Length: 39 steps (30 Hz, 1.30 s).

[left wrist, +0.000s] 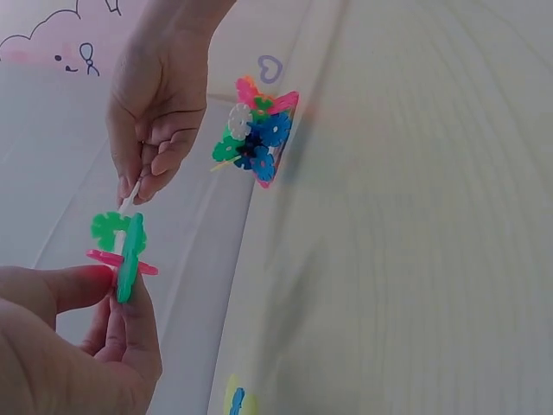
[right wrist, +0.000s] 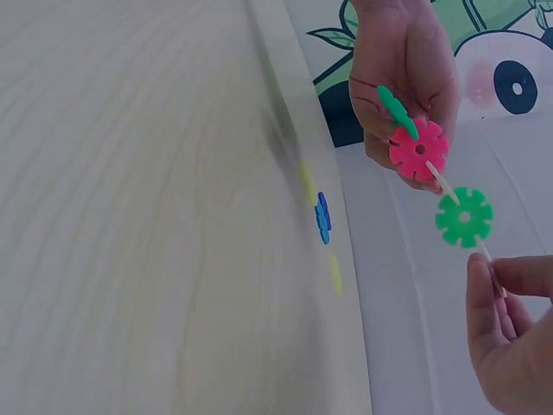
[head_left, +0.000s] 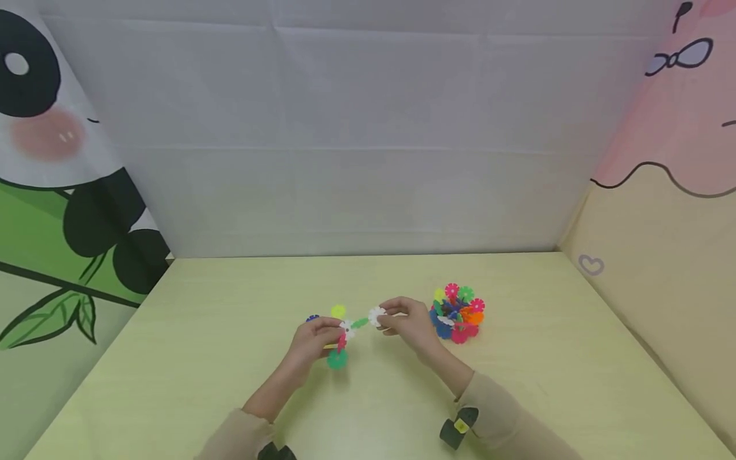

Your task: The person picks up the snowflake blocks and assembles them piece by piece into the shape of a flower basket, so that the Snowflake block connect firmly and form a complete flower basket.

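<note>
Both hands hold a short chain of slotted plastic flower discs above the table. My left hand [head_left: 310, 344] pinches its near end, where a teal disc [head_left: 337, 360], a pink disc [right wrist: 420, 150] and a white disc [head_left: 347, 329] interlock. A green disc [right wrist: 464, 217] stands in the middle, slotted to that white one. Between thumb and fingertips, my right hand [head_left: 412, 324] pinches another white disc [head_left: 376, 316], whose edge meets the green disc. In the left wrist view the teal disc [left wrist: 130, 258] partly covers the pieces behind it.
A heap of mixed-colour flower discs [head_left: 458, 313] lies on the table [head_left: 230, 300] to the right of my right hand. Beyond my left hand are a yellow piece [head_left: 338, 311] and blue pieces [right wrist: 323, 218]. A pale wall sheet [head_left: 368, 160] rises behind the table.
</note>
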Each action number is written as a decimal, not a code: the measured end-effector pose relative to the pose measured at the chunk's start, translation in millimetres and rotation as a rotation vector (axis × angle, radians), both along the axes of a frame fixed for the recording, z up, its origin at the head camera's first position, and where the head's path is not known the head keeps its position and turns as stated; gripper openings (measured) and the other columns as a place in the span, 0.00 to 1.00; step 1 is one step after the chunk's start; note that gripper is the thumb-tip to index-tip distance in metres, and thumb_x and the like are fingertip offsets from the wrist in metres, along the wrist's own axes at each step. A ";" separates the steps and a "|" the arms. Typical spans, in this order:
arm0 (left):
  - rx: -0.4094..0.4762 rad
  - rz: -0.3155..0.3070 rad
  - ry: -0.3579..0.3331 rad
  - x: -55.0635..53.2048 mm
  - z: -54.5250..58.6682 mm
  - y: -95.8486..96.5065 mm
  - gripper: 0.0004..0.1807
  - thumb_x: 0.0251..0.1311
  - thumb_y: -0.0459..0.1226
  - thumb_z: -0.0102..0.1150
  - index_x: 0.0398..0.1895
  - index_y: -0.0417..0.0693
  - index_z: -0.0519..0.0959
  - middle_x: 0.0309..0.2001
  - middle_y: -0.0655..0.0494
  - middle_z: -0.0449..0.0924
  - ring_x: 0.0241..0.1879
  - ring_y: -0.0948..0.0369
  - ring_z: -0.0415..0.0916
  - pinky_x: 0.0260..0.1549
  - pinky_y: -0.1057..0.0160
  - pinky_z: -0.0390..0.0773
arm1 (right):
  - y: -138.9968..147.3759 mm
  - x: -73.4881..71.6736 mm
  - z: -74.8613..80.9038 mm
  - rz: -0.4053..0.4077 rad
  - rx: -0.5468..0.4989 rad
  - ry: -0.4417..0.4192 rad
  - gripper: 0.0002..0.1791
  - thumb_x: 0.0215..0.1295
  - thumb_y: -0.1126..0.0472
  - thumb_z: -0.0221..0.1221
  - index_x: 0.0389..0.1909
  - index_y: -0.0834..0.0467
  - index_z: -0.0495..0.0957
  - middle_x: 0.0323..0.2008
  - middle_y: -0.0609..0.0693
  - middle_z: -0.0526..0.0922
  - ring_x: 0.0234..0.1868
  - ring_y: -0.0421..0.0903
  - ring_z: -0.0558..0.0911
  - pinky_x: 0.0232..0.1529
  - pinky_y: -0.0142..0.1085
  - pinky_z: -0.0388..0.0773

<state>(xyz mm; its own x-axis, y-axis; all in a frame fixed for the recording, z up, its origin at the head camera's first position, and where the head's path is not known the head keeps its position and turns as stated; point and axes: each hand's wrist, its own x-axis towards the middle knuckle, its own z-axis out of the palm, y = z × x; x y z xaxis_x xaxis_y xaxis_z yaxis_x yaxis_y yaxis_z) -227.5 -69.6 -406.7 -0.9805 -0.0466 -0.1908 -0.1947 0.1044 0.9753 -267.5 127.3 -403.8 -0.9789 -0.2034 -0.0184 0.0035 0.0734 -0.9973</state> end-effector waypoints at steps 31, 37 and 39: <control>0.014 0.101 0.086 -2.0 -0.4 -13.6 0.11 0.55 0.28 0.57 0.40 0.30 0.76 0.35 0.45 0.81 0.33 0.57 0.80 0.35 0.60 0.81 | -19.9 -8.8 5.0 0.079 0.001 0.084 0.13 0.58 0.67 0.58 0.43 0.68 0.76 0.34 0.58 0.78 0.34 0.51 0.83 0.35 0.38 0.81; -0.019 0.140 0.067 -3.0 -0.3 -37.0 0.13 0.56 0.29 0.56 0.44 0.30 0.75 0.37 0.46 0.81 0.33 0.63 0.79 0.36 0.62 0.80 | -25.6 -42.1 -7.2 0.104 0.098 0.150 0.15 0.60 0.63 0.58 0.46 0.65 0.75 0.36 0.58 0.79 0.37 0.53 0.81 0.35 0.39 0.81; -0.041 0.144 0.063 -1.5 1.2 -44.1 0.14 0.57 0.30 0.55 0.46 0.31 0.74 0.39 0.46 0.81 0.35 0.64 0.78 0.38 0.62 0.80 | -29.9 -53.6 -12.6 0.133 0.141 0.162 0.14 0.60 0.64 0.58 0.46 0.65 0.75 0.37 0.58 0.79 0.38 0.55 0.81 0.35 0.41 0.81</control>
